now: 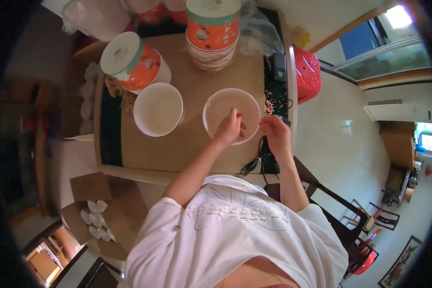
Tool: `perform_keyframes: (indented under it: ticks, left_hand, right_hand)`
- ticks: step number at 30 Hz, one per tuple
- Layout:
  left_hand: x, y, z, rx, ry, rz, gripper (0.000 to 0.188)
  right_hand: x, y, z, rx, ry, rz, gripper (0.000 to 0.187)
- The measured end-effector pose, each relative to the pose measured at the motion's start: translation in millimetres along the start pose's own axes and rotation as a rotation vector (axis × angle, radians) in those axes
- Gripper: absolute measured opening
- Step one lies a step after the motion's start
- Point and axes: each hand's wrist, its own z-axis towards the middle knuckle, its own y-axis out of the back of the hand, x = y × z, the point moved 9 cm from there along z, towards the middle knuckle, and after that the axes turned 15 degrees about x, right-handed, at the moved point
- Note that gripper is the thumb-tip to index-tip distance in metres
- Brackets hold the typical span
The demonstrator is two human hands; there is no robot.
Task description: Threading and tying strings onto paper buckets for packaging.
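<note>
My left hand (pixel 231 126) is over the mouth of a white paper bucket (pixel 216 108), its fingers curled in. Whatever lies between those fingers is hidden or too small to name. Beside the bucket's right rim, my right hand (pixel 276 132) has its thumb and fingertips pinched together, and I cannot make out what they hold. A second white paper bucket (pixel 158 110) stands open to the left, apart from both hands. Small pink and white bits (pixel 270 102) are scattered just beyond my right hand.
Upside-down stacks of orange paper buckets stand at the back (pixel 213 33) and back left (pixel 146 65). Black cables (pixel 260 158) lie by the table's front edge. A red stool (pixel 307 74) is right of the table; an open cardboard box (pixel 117 197) with white pieces sits below left.
</note>
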Motion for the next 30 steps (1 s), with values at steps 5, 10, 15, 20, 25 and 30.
perform_keyframes:
  ticks: [5, 10, 15, 20, 25, 30]
  left_hand:
    - [7, 3, 0, 0.01, -0.029, 0.114, 0.012]
    - [-40, -11, -15, 0.148, -0.344, 0.468, 0.023]
    - [-34, -23, -17, 0.246, -0.306, 0.653, 0.019]
    - [-30, -31, -15, 0.257, -0.333, 0.748, 0.013]
    - [7, -12, -1, 0.08, -0.025, 0.767, 0.017]
    - [9, 4, -2, -0.033, 0.049, 0.608, 0.014]
  right_hand:
    - [-4, 0, -9, -0.039, -0.029, -0.162, 0.01]
    - [-37, -3, -8, -0.026, -0.083, 0.069, 0.006]
    - [-61, -13, -14, 0.026, -0.106, 0.177, 0.006]
    - [-56, -21, -10, 0.027, -0.092, 0.25, 0.005]
    - [-54, -23, -4, 0.014, -0.093, 0.084, 0.013]
    - [-23, -20, -2, -0.009, -0.002, -0.188, 0.017]
